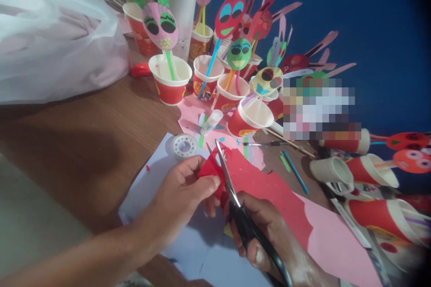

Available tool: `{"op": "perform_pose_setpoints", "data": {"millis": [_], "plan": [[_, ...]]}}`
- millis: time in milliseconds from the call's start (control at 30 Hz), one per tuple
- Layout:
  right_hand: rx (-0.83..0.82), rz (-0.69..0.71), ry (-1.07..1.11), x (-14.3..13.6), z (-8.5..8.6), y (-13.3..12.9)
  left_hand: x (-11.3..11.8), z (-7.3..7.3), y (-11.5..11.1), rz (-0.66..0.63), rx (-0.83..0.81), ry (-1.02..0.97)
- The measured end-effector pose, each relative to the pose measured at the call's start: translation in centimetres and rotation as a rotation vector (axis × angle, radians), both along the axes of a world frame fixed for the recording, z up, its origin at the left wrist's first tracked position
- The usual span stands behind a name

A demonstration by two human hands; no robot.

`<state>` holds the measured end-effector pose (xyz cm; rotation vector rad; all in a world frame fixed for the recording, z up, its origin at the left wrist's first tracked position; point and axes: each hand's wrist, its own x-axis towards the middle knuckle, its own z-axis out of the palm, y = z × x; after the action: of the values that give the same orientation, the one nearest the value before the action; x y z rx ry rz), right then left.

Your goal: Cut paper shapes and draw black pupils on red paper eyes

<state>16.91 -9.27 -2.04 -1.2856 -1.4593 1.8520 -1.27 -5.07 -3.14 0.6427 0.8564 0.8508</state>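
Observation:
My left hand (193,181) pinches a small piece of red paper (210,168) between thumb and fingers. In my right hand (266,228) are scissors (247,224) with black handles, gripped with the thumb at one handle. Their metal blades are slightly apart and point up and away, at the right side of the red piece. Below and behind the hands lie a larger sheet of red paper (266,186), a pink sheet (336,242) and pale blue paper (144,202). A white tape roll (184,145) rests just beyond my left hand.
Several red paper cups (171,92) holding paper faces on straws stand behind. More cups (373,210) lie on their sides at the right. A white plastic bag (60,40) fills the upper left. A glue stick (212,122), a paintbrush (266,144) and a blue straw (296,172) lie ahead.

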Motion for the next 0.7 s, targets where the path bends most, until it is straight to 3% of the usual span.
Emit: {"op": "perform_pose_setpoints", "data": {"millis": [700], "plan": [[0.035, 0.01, 0.011, 0.21, -0.68, -0.1, -0.26, 0.04, 0.11, -0.012, 0.004, -0.054]]}}
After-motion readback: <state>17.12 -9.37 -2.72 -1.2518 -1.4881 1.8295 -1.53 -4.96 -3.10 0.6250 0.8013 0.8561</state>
